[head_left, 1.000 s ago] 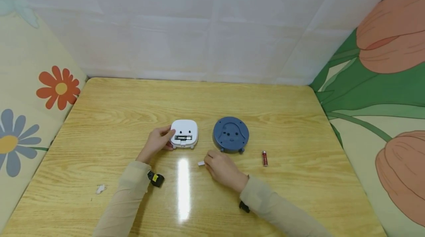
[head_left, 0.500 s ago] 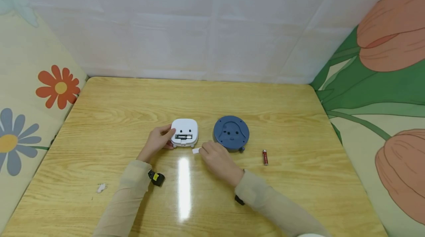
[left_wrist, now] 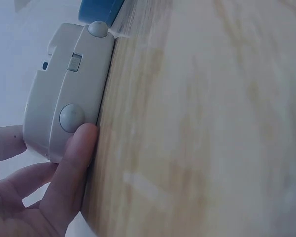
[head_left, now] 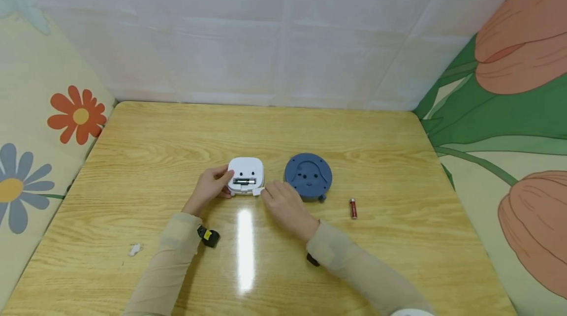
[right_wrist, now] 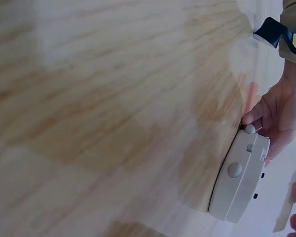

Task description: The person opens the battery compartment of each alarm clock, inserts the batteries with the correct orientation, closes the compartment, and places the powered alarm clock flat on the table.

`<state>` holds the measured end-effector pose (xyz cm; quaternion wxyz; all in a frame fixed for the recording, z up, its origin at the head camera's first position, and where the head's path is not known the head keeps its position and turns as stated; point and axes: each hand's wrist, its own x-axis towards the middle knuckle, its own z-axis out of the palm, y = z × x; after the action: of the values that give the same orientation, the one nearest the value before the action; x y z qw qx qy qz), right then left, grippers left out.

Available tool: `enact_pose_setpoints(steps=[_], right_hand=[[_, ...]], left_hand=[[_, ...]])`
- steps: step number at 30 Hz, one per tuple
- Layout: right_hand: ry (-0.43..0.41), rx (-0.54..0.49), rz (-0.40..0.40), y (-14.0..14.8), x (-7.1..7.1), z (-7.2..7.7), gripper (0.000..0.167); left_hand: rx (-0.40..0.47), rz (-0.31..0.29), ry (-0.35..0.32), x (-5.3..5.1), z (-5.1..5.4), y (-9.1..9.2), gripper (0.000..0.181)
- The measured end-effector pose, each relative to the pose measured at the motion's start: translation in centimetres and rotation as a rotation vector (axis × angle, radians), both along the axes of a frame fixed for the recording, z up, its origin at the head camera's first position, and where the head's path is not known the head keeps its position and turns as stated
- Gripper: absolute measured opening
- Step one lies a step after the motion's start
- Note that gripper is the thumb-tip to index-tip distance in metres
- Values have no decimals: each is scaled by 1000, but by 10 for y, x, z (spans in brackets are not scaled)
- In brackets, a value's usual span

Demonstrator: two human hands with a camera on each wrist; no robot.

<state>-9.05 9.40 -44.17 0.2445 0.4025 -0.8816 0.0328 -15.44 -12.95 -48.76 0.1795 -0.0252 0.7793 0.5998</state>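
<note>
A white device (head_left: 246, 164) lies on the table with its battery slot uncovered, a battery (head_left: 244, 181) inside it. My left hand (head_left: 210, 188) grips the device's left side; in the left wrist view the fingers (left_wrist: 79, 148) lie along its edge near a round foot (left_wrist: 72, 117). My right hand (head_left: 287, 207) pinches a small white cover (head_left: 258, 191) at the device's lower right corner. In the right wrist view the cover (right_wrist: 288, 202) is held beside the device (right_wrist: 237, 177), with a gap between them.
Right of the white device lies a round dark blue device (head_left: 308, 176), just beyond my right hand. A red battery (head_left: 353, 208) lies farther right. A small whitish scrap (head_left: 135, 249) is at the left on the wooden table (head_left: 274, 131).
My right hand has moved up and left with the white cover, from below the blue device to the white device's corner. The left hand keeps its grip in the same place.
</note>
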Motion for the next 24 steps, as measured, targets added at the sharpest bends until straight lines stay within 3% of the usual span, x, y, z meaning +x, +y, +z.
enact_pose_setpoints(steps=[14,24], right_hand=[[5,-6,-29,-13,-10,0,6],[10,11,-52,-23,-14,-4,9]], left_hand=[[8,11,7,1,0,0,49],[0,4,18,0,-1,0,49]])
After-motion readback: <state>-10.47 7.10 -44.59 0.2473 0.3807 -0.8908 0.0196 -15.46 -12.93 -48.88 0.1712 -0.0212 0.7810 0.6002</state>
